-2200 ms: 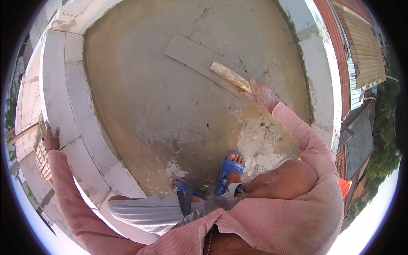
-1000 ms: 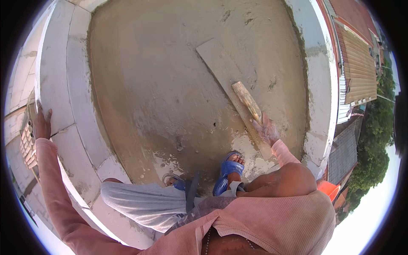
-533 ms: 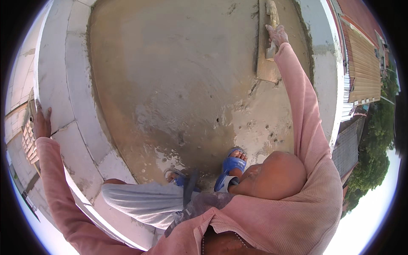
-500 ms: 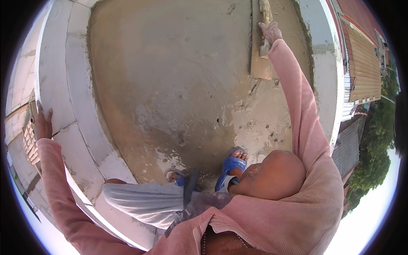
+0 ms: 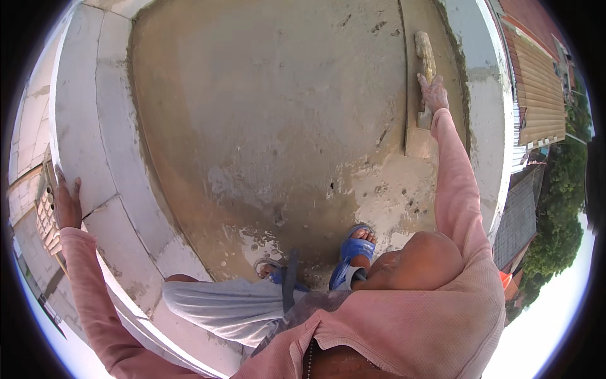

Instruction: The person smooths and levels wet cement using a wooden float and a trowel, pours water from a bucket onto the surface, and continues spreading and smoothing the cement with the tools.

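My right hand [image 5: 434, 93] is closed round the handle of a long float [image 5: 416, 144] coated with wet mortar. The float lies flat on the wet cement floor [image 5: 265, 120], near the right wall, and part of it sits under my hand. Out to the left, my left hand [image 5: 67, 201] rests on the top edge of the light block wall [image 5: 82, 151]. Its fingers are stretched out and it holds nothing. Around my feet the cement is rougher and shiny with water.
Pale block walls border the wet floor, including the right wall [image 5: 483, 95]. A blue sandal [image 5: 351, 252] is on my right foot, and my other foot stands in the wet cement. Beyond the left wall is a stack of tubular pieces [image 5: 48, 218]; roofs and trees lie to the right.
The float and my right hand have come nearer to me and shifted right, toward the right wall. My left hand stays on the wall edge.
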`<state>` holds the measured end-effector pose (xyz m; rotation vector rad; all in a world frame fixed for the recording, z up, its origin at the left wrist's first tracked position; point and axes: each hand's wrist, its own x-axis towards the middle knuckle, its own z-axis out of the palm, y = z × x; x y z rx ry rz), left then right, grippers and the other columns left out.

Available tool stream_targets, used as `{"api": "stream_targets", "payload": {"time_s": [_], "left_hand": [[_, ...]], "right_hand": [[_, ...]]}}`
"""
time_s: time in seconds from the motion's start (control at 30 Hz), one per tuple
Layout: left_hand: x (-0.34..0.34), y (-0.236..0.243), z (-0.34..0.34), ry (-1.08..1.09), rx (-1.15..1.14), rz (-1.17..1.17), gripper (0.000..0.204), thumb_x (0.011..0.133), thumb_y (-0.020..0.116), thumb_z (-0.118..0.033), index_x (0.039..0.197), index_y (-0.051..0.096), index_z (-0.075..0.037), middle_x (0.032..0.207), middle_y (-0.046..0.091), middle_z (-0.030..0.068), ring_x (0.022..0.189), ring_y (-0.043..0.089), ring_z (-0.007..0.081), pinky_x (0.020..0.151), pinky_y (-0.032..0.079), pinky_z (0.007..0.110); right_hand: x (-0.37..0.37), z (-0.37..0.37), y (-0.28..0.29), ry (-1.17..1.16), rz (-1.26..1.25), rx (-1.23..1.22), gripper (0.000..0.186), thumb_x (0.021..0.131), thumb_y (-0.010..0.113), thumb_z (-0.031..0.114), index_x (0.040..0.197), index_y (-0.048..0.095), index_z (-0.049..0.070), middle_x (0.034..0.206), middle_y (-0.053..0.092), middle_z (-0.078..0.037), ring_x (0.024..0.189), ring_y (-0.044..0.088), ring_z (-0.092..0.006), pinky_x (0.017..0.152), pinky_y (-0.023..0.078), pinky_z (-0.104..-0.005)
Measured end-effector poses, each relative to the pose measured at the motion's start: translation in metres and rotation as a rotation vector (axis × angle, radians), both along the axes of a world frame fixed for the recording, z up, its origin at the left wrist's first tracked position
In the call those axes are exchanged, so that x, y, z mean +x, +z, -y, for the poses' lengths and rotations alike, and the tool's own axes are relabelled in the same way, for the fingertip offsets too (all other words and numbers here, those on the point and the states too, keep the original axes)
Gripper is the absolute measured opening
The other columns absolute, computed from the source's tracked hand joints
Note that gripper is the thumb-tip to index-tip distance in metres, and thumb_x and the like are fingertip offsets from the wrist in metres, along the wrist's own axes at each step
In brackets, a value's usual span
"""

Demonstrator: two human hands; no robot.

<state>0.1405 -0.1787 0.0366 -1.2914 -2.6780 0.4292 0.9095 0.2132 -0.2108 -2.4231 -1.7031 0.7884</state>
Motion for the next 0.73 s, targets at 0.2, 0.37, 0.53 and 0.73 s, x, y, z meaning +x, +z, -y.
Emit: {"api": "stream_targets", "payload": {"time_s": [0.2, 0.37, 0.53, 0.73], "left_hand": [[-0.003, -0.011, -0.013, -0.060, 0.022, 0.023, 0.065, 0.097, 0.053, -0.030, 0.151, 0.022, -0.011, 0.129, 0.055, 0.0238, 0.117, 0.053, 0.0387, 0.097, 0.041, 0.045], [-0.016, 0.001, 0.008, -0.020, -0.008, -0.016, 0.066, 0.096, 0.053, -0.032, 0.151, 0.023, -0.011, 0.125, 0.058, 0.0244, 0.114, 0.056, 0.0404, 0.095, 0.042, 0.046], [0.004, -0.003, -0.008, 0.055, -0.043, -0.019, 0.067, 0.096, 0.054, -0.029, 0.151, 0.021, -0.010, 0.131, 0.054, 0.0230, 0.119, 0.053, 0.0392, 0.098, 0.041, 0.045], [-0.030, -0.007, -0.006, 0.048, -0.078, -0.004, 0.073, 0.095, 0.057, -0.034, 0.152, 0.017, -0.012, 0.140, 0.048, 0.0206, 0.127, 0.048, 0.0359, 0.104, 0.037, 0.045]], "right_hand": [[-0.071, -0.101, -0.002, -0.001, -0.189, 0.051, 0.062, 0.087, 0.059, 0.049, 0.119, 0.044, -0.002, 0.082, 0.067, -0.016, 0.063, 0.067, -0.0241, 0.059, 0.056, -0.0373], [-0.141, -0.015, 0.002, 0.276, -0.260, -0.023, 0.062, 0.090, 0.056, 0.046, 0.120, 0.038, -0.006, 0.080, 0.066, -0.020, 0.064, 0.067, -0.0285, 0.057, 0.055, -0.0402], [-0.141, 0.108, -0.002, 0.611, -0.209, -0.056, 0.052, 0.093, 0.051, 0.044, 0.112, 0.037, -0.003, 0.095, 0.062, -0.035, 0.093, 0.059, -0.0527, 0.085, 0.046, -0.0553], [-0.120, 0.180, 0.043, 0.764, -0.262, -0.205, 0.053, 0.093, 0.052, 0.049, 0.117, 0.039, 0.003, 0.099, 0.062, -0.034, 0.097, 0.059, -0.0505, 0.088, 0.045, -0.0545]]}}
